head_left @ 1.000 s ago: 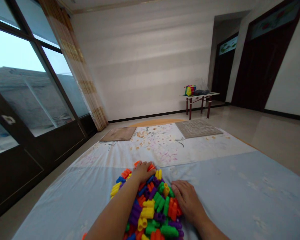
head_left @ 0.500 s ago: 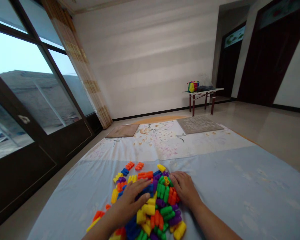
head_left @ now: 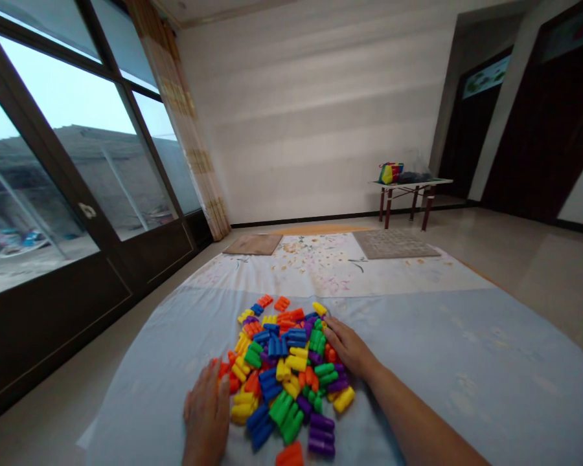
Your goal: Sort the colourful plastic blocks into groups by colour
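Note:
A heap of plastic building blocks (head_left: 278, 349) in red-orange, blue, yellow, green and purple lies on the light blue cloth (head_left: 432, 362). The blocks look like short tubes joined side by side. My left hand (head_left: 206, 411) rests along the heap's left edge, fingers stretched forward and touching or nearly touching red-orange blocks. At the right edge my right hand (head_left: 350, 346) lies with its fingers extended against the blocks; some fingertips are hidden. Neither hand holds a block. Close to me sit a purple block (head_left: 321, 435) and a red-orange block (head_left: 290, 455).
Beyond the blue cloth spreads a white floral cloth (head_left: 320, 268) with a brown mat (head_left: 253, 244) and a grey patterned mat (head_left: 396, 244). Further back, a small table (head_left: 412, 184) carries a colourful bag (head_left: 391, 173). Glass doors (head_left: 102, 168) line the left side.
My left hand has moved off the top of the heap to its left side, uncovering blue, green and yellow blocks. My right hand stays at the right edge. The view has shifted slightly.

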`<state>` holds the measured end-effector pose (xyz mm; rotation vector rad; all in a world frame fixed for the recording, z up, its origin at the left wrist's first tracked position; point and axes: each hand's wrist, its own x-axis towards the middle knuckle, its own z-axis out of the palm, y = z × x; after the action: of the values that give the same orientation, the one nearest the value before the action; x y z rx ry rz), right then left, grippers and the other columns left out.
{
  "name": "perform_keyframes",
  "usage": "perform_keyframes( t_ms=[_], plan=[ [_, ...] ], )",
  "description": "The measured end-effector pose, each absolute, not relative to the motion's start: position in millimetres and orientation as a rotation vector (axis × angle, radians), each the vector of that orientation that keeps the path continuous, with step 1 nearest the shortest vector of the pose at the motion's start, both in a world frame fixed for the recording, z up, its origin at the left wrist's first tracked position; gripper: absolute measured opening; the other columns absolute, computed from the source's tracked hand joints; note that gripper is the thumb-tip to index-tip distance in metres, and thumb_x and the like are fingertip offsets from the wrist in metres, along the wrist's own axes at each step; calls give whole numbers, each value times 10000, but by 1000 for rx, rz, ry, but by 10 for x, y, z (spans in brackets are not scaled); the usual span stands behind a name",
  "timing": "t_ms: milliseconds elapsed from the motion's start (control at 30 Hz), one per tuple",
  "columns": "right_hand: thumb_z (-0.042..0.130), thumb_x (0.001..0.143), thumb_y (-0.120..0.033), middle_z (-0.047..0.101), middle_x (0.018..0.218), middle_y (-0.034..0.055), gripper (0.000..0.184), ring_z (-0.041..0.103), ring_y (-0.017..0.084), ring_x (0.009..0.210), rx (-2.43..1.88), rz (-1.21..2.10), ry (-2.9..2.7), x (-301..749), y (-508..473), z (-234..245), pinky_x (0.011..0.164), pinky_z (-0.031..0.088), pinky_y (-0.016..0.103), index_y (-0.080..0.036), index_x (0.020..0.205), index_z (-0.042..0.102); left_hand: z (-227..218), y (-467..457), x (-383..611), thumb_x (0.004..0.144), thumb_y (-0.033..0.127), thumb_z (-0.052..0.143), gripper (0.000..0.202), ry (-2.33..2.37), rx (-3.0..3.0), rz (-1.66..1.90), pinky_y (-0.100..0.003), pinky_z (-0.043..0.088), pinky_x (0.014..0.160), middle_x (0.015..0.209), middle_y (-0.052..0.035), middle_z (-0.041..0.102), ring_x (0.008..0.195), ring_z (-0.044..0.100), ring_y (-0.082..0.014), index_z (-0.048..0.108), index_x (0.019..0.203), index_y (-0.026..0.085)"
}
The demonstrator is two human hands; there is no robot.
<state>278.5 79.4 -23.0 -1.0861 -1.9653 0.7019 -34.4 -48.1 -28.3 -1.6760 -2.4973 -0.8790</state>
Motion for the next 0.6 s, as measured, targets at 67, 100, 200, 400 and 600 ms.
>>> perform_keyframes(
  t_ms=[67, 100, 200, 400, 600],
  plan=[
    [350, 918, -536, 491, 1375, 121, 572, 435, 228, 1286, -1098, 773, -1961, 2742, 725, -165, 1092, 311, 428, -154, 1316, 504, -325, -484, -315, 848, 469, 122, 678, -2437, -1721, -854, -398, 202, 1154, 1438, -159, 388, 1362, 294, -213, 421, 1329, 96],
    [349, 915, -548, 485, 1380, 124, 588, 430, 232, 1289, -1105, 808, -1955, 2713, 679, -124, 1091, 309, 434, -153, 1325, 492, -346, -480, -310, 853, 459, 124, 674, -2405, -1745, -832, -392, 201, 1154, 1436, -165, 388, 1364, 289, -216, 419, 1330, 85],
    [332, 914, -569, 468, 1395, 119, 619, 424, 225, 1294, -1075, 937, -1970, 2591, 518, 27, 1089, 306, 428, -153, 1358, 448, -439, -462, -331, 861, 430, 154, 641, -2295, -1783, -755, -410, 205, 1151, 1425, -173, 401, 1368, 276, -242, 438, 1317, 81],
    [307, 939, -515, 612, 1237, 84, 527, 545, 215, 1154, -887, 949, -2163, 2325, 516, 417, 993, 408, 349, -175, 1223, 592, -681, -422, -401, 888, 325, 251, 534, -1945, -1739, -745, -478, 315, 1079, 1372, -185, 460, 1351, 298, -273, 416, 1329, 74],
    [463, 865, -402, 555, 1297, 123, 459, 456, 262, 1230, -1558, 460, -2174, 2091, 1136, 546, 1025, 336, 385, -166, 1243, 576, -735, -427, -422, 873, 196, 327, 429, -1717, -1716, -646, -476, 355, 1043, 1353, -168, 487, 1379, 238, -274, 535, 1239, 116]
  ],
)
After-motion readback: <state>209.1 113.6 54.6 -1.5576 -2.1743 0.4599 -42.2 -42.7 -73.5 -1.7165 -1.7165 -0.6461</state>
